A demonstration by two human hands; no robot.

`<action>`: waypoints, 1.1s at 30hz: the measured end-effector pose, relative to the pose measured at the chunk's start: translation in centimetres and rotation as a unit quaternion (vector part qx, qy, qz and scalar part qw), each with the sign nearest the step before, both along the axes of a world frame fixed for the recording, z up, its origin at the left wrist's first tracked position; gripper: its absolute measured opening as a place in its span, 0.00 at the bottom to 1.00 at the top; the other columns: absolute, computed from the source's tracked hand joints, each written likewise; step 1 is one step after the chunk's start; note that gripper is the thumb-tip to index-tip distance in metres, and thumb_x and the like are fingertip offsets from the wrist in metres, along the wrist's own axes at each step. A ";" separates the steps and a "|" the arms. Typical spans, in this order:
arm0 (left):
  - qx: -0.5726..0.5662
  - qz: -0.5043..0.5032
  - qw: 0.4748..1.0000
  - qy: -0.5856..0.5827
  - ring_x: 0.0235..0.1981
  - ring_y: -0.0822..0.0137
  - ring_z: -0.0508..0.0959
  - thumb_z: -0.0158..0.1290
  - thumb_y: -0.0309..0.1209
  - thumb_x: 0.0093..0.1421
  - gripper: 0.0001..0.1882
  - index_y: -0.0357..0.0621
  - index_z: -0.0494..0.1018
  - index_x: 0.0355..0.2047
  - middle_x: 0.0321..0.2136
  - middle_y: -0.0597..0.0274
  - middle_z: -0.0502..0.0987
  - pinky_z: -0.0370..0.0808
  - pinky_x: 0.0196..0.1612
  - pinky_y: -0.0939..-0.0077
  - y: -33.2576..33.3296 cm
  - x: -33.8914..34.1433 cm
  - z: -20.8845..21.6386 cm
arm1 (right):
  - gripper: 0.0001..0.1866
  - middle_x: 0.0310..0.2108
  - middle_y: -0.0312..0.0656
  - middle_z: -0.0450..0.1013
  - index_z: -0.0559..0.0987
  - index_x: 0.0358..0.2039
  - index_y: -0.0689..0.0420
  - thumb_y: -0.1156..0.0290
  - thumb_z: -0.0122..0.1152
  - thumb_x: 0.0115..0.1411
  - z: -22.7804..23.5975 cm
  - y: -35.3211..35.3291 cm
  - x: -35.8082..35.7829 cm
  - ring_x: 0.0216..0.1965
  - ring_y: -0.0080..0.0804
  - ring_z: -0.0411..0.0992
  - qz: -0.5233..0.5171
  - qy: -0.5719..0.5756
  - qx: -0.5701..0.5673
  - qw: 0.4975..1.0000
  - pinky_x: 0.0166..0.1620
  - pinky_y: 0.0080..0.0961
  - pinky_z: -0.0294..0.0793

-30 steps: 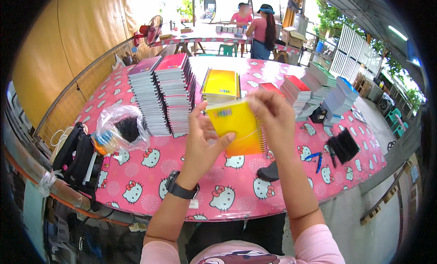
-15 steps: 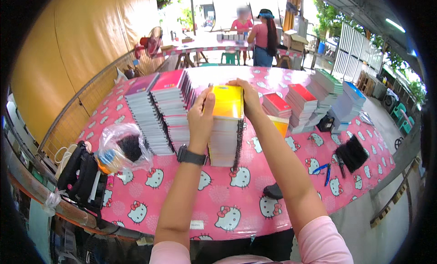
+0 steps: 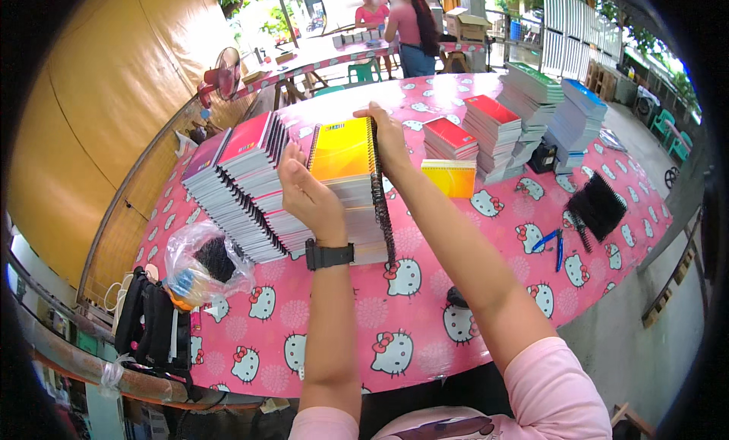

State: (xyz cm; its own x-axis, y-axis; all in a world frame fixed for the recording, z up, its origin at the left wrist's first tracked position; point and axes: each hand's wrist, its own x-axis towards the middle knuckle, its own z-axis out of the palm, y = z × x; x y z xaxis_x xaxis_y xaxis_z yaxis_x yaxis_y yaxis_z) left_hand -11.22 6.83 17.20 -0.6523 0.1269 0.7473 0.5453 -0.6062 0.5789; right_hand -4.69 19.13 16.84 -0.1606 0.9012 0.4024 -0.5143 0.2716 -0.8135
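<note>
A tall stack of spiral notebooks with a yellow cover (image 3: 342, 148) on top stands in the middle of the table, black coils along its right side. My left hand (image 3: 313, 201), a black watch on its wrist, is upright at the stack's left side with its fingers stretched out. At the far right corner, my right hand (image 3: 389, 141) lies along the coil edge, fingers extended and touching the top. Just left stand a stack with a red cover (image 3: 247, 140) and one with a purple cover (image 3: 205, 157), their coils showing.
To the right are a small yellow notebook (image 3: 449, 179), red stacks (image 3: 492, 113), a green stack (image 3: 531, 83) and a blue stack (image 3: 583, 98). Blue-handled pliers (image 3: 553, 246) lie near black coils (image 3: 598, 206). A plastic bag (image 3: 205, 261) and black bag (image 3: 152, 326) sit left. Two people stand beyond.
My view has shifted, bringing the yellow stack left and higher. My left hand has slid down from the top cover to the stack's side; my right hand stays at the far right corner.
</note>
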 end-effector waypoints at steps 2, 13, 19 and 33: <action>0.005 0.035 0.999 0.035 0.46 0.53 0.73 0.33 0.42 0.66 0.26 0.27 0.64 0.47 0.44 0.42 0.72 0.68 0.50 0.67 -0.3 -0.8 -1.6 | 0.29 0.25 0.42 0.73 0.78 0.31 0.66 0.49 0.43 0.61 -0.5 -0.2 0.0 0.29 0.28 0.69 -0.029 -0.020 0.006 0.999 0.36 0.23 0.66; -0.024 0.175 0.976 0.125 0.45 0.57 0.70 0.33 0.45 0.66 0.25 0.30 0.62 0.45 0.41 0.47 0.69 0.65 0.49 0.67 -0.4 0.5 -3.1 | 0.42 0.29 0.48 0.73 0.76 0.33 0.70 0.36 0.35 0.58 -2.8 2.1 -1.0 0.33 0.33 0.68 -0.029 -0.090 -0.055 0.994 0.42 0.27 0.65; 0.043 -0.020 0.999 0.007 0.47 0.61 0.69 0.30 0.50 0.66 0.30 0.32 0.62 0.49 0.45 0.51 0.69 0.62 0.53 0.69 -0.5 0.0 -3.4 | 0.41 0.27 0.43 0.74 0.77 0.35 0.68 0.37 0.34 0.59 -3.4 1.8 0.1 0.32 0.33 0.70 -0.096 -0.083 -0.042 0.991 0.41 0.26 0.66; 0.089 -0.010 0.995 -0.051 0.52 0.63 0.66 0.29 0.45 0.66 0.27 0.33 0.64 0.49 0.51 0.51 0.67 0.63 0.51 0.71 -6.2 -2.5 -0.6 | 0.12 0.38 0.38 0.73 0.79 0.34 0.52 0.64 0.64 0.48 -9.1 5.0 13.5 0.41 0.33 0.69 -0.321 -0.517 0.254 0.752 0.42 0.31 0.67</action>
State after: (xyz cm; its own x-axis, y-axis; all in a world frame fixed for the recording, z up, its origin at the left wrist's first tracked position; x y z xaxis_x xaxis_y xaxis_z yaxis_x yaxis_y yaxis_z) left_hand -13.76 0.68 16.65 -0.7241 0.0119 0.6896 0.4765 -0.7143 0.5126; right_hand 8.77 24.17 7.70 -0.2222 0.6987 0.6801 0.6905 0.6052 -0.3961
